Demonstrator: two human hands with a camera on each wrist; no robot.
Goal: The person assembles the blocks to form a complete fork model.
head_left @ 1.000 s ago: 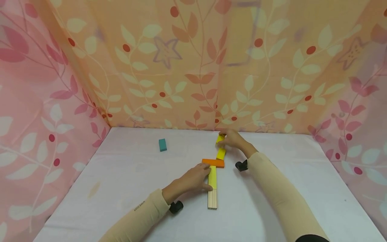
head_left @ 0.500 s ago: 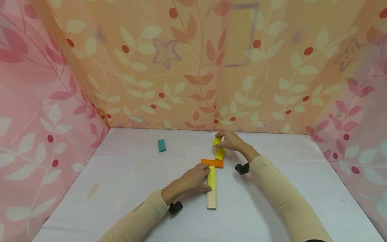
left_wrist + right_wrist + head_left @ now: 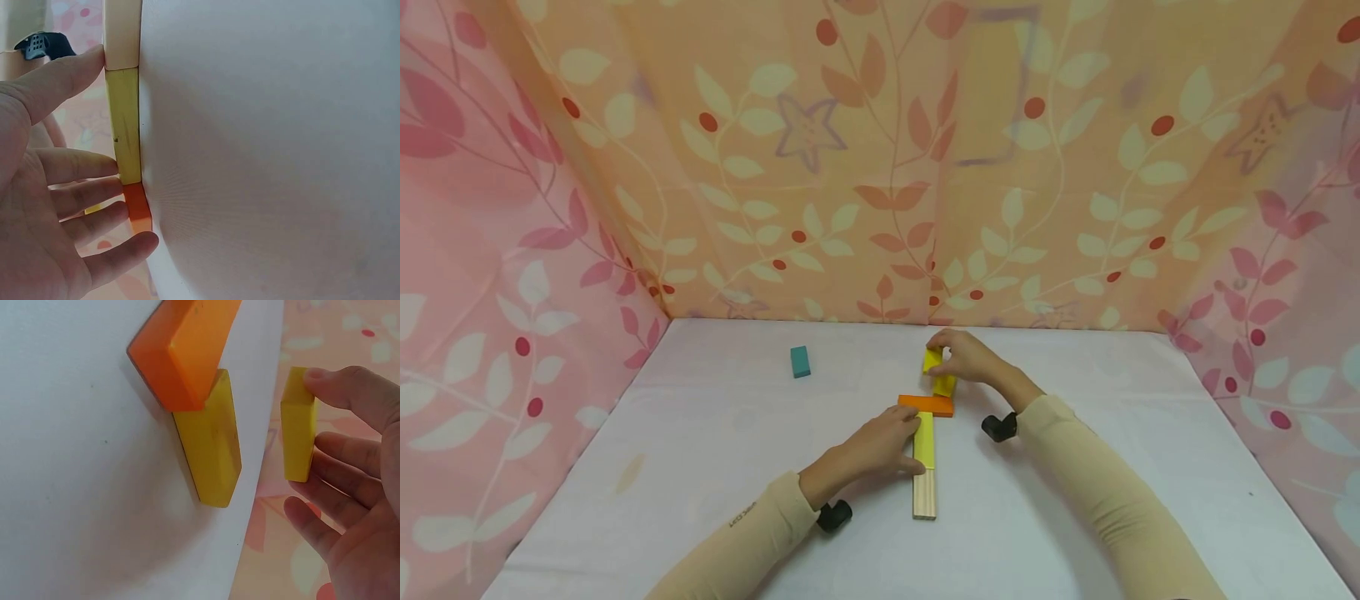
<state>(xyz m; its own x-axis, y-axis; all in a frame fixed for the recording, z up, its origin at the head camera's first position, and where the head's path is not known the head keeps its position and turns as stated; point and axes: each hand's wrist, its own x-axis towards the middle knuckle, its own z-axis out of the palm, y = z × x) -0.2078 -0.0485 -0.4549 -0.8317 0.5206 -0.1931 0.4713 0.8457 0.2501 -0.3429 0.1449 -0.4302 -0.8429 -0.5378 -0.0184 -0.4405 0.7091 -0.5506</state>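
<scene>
A row of blocks runs away from the viewer down the middle of a white cloth-covered table (image 3: 700,458). Nearest is a plain oblong wooden block (image 3: 924,497); behind it, end to end, a light-yellow oblong wooden block (image 3: 927,446); then a smooth orange oblong block (image 3: 927,406) lying crosswise. Just behind that lies a deep-yellow oblong block (image 3: 215,453). Past it, above the tabletop, a second yellow oblong block (image 3: 298,425) is in the person's right hand (image 3: 972,357). The left hand (image 3: 880,442) is at the row's left side. Well left, toward the back, lies a teal oblong block (image 3: 801,362).
</scene>
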